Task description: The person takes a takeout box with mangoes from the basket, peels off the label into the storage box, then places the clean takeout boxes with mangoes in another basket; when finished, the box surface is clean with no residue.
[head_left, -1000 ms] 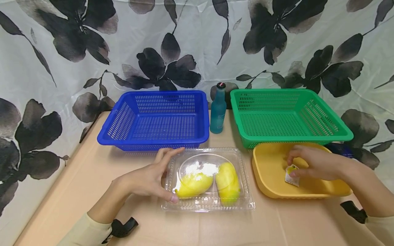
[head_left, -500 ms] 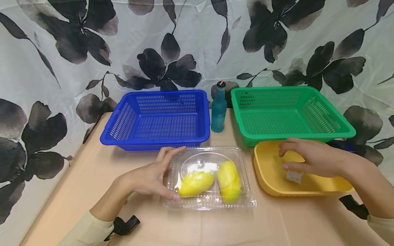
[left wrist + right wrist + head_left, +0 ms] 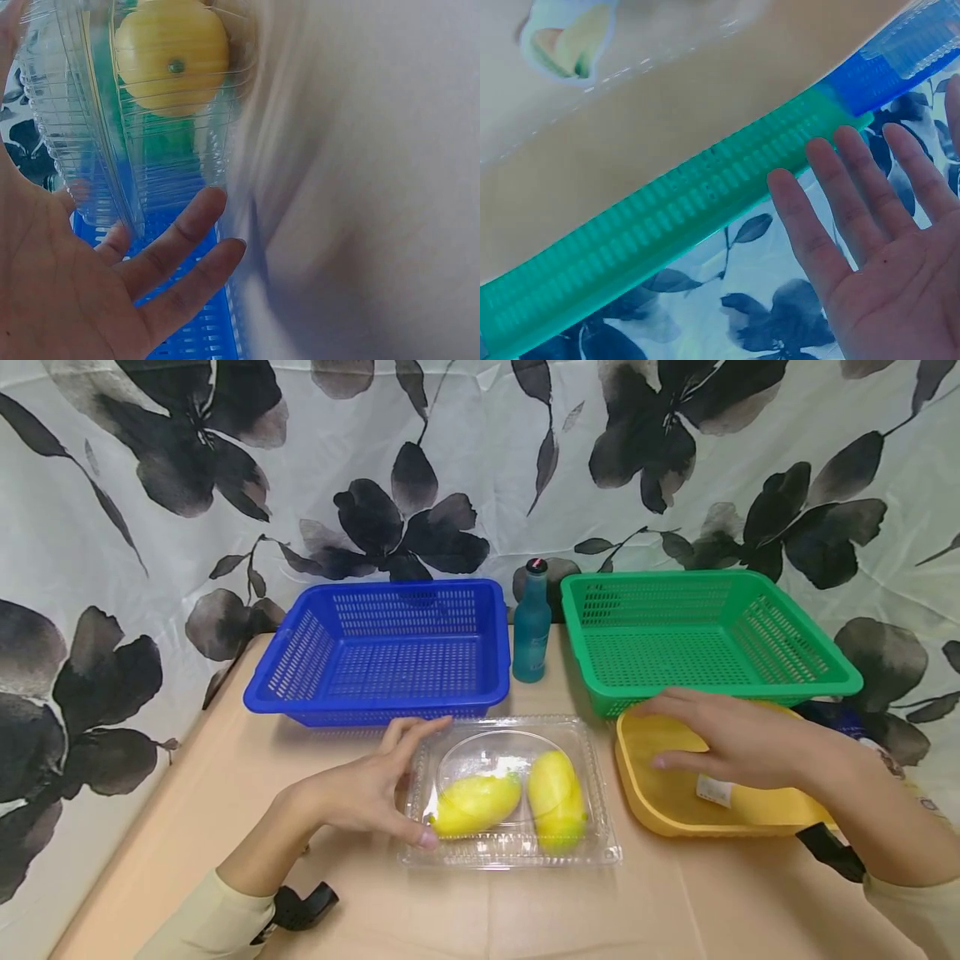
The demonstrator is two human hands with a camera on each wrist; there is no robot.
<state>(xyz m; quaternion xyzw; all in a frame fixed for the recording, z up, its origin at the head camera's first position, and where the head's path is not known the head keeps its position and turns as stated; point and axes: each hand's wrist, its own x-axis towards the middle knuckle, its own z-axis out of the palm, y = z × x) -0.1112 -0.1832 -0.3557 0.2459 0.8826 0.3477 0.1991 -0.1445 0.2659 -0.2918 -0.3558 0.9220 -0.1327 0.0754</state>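
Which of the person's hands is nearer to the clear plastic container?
Left. The left hand is at the left end of the clear plastic container; the right hand is over the yellow tray, to the container's right.

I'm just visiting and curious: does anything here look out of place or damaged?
No spill or damage stands out. Slightly odd is the small white printed piece in the yellow tray: it lies at a slant to the tray's sides.

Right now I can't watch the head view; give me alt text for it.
A left hand lies along the left side of a clear container holding two yellow fruits; a right hand hovers over a yellow tray containing a small white item. Behind them: a blue basket, a bottle, a green basket and a floral cloth.
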